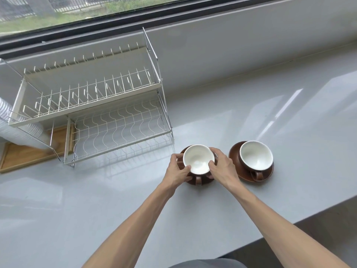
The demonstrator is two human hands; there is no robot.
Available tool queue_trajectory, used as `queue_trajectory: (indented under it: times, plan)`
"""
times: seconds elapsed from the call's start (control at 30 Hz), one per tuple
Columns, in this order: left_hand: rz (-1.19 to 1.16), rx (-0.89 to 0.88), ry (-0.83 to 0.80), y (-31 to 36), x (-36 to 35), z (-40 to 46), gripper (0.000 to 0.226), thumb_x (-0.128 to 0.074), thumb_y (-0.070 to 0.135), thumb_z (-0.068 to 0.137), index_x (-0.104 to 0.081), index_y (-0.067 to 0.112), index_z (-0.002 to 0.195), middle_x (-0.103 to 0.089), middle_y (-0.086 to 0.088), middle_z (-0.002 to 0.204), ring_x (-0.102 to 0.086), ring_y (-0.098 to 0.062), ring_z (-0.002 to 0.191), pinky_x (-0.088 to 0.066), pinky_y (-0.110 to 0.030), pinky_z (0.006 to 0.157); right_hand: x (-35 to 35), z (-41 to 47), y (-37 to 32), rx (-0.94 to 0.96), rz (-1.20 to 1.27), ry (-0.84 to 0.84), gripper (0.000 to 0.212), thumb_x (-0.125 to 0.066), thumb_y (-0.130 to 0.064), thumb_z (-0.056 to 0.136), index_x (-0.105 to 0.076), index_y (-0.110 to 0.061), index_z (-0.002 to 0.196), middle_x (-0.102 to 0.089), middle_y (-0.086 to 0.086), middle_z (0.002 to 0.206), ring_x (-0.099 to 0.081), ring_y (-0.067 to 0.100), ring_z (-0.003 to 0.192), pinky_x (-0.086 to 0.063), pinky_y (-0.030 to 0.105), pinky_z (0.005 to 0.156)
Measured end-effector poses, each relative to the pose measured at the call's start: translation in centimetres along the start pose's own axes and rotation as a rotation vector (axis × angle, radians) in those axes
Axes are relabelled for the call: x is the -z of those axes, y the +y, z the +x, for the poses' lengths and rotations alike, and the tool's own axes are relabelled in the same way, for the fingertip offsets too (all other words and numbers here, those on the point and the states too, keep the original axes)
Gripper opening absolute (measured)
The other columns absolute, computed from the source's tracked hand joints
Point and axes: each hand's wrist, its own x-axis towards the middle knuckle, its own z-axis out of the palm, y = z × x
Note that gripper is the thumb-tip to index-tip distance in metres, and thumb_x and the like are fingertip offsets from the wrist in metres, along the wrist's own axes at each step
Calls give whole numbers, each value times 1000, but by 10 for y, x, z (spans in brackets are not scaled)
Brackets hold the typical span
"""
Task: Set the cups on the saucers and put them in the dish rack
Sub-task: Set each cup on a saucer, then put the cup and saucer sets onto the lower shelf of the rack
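Left cup: your nearer cup point(198, 159), brown outside and white inside, sits upright on its saucer point(201, 182), with the handle pointing back toward you.
Left saucer: brown, flat on the grey counter point(251, 105), mostly covered by the cup and your fingers; only its near edge and a sliver at the far left show.
Left hand: your left hand point(178, 170) is curled round the left side of the set, thumb on the cup's near rim, fingers wrapped at the saucer's edge. It is gripping; whether the fingers hold the saucer or only the cup's wall is hard to tell.
Right hand: your right hand point(222, 165) mirrors it on the right side, fingers curled over the far rim and the thumb pinching the near rim of the same cup.
Right cup: the second cup point(256, 155), same colours, stands upright on the second saucer point(234, 151) just to the right, handle also toward you. Neither hand touches it.
Dish rack: the two-tier wire dish rack point(100, 105) stands to the left and further back, well apart from both sets. Its upper tier has upright plate prongs, the lower tier a wavy wire grid; nothing lies on either.
Under the rack: a wooden tray point(23, 153) lies beneath its left end, with a stack of white ribbed cups point(11, 120) lying on their side above it.
Background: a window point(77, 8) runs along the back wall behind the counter.
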Motion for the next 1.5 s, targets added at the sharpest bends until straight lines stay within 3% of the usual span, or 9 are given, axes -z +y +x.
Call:
queue_trajectory:
  times: [0.2,0.33,0.4,0.53,0.63,0.8,0.97,1.37,1.5]
  plan:
    - [16,21,-7,3,1,1,34,-58,7,93,-45,21,121,-58,2,105,-64,-29,113,-61,-31,79,1,0,0,18,13,4,50,-44,-13,86,-52,-30,132,-72,8,104,-74,29,72,-60,42,79]
    - [45,27,-23,4,4,1,32,-58,11,93,-46,25,119,-58,4,105,-63,-26,112,-60,-36,84,5,-2,-3,23,10,-16,49,-43,-11,90,-51,-31,133,-71,6,101,-72,19,54,-52,14,57]
    - [70,36,-12,6,6,2,30,-58,16,94,-49,24,122,-59,1,108,-63,-25,112,-60,-38,86,8,-2,-3,26,-9,-26,47,-44,-15,91,-50,-32,134,-74,6,100,-72,18,52,-55,21,70]
    - [125,41,47,7,14,5,26,-60,27,92,-57,26,118,-65,-5,117,-66,-22,109,-59,-38,87,11,1,3,-1,-76,36,45,-45,-33,94,-50,-27,139,-74,3,114,-72,30,94,-50,44,97]
    - [192,3,116,6,20,9,30,-64,40,89,-58,31,117,-63,1,118,-62,-17,106,-52,-36,90,15,-1,8,-4,-142,112,45,-45,-43,98,-51,-28,140,-67,-1,128,-61,27,118,-46,42,99]
    - [119,67,91,3,20,14,54,-67,49,86,-52,29,134,-52,-3,133,-56,-22,120,-47,-39,103,16,-5,11,-11,-4,-53,53,-38,-47,103,-44,-20,148,-46,3,152,-37,21,144,-29,38,116]
    - [40,103,33,5,14,13,48,-66,38,90,-52,25,135,-63,-3,120,-65,-25,110,-53,-41,99,10,-3,12,-33,192,-130,38,-44,-44,102,-54,-36,138,-59,-16,130,-50,13,133,-36,29,107]
    - [58,26,-3,2,22,6,30,-65,27,93,-67,32,123,-64,-19,124,-67,-37,111,-56,-53,94,3,0,16,-28,199,-97,32,-49,-37,101,-62,-36,130,-67,-13,107,-59,15,115,-45,34,100]
    - [36,4,-8,3,31,-4,34,-63,25,95,-65,27,129,-63,-19,125,-67,-27,95,-58,-50,93,2,-3,7,-19,192,-112,33,-49,-39,100,-62,-39,130,-68,-14,107,-60,16,116,-47,38,103]
